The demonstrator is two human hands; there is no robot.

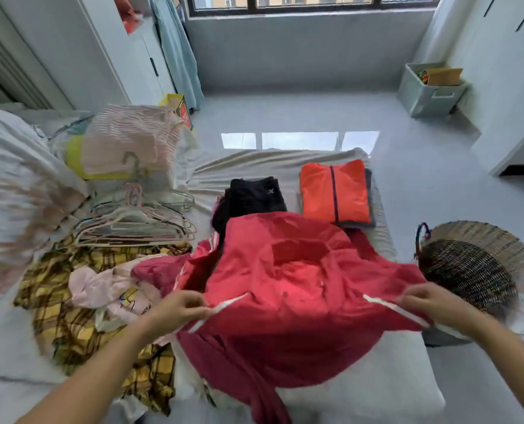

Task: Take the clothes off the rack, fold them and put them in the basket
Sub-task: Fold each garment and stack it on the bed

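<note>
A red jacket with white stripes is spread in front of me over the bed. My left hand pinches its left shoulder at a white stripe. My right hand pinches the right shoulder at the other stripe. Beyond the jacket lie a folded black garment and a folded orange jacket on top of a grey one. A woven basket stands on the floor to the right of the bed, beside my right hand.
Left of the jacket lie a yellow plaid garment and a pale pink one. Several empty hangers and a pile of striped pink clothes sit further back. A grey storage box stands by the far wall.
</note>
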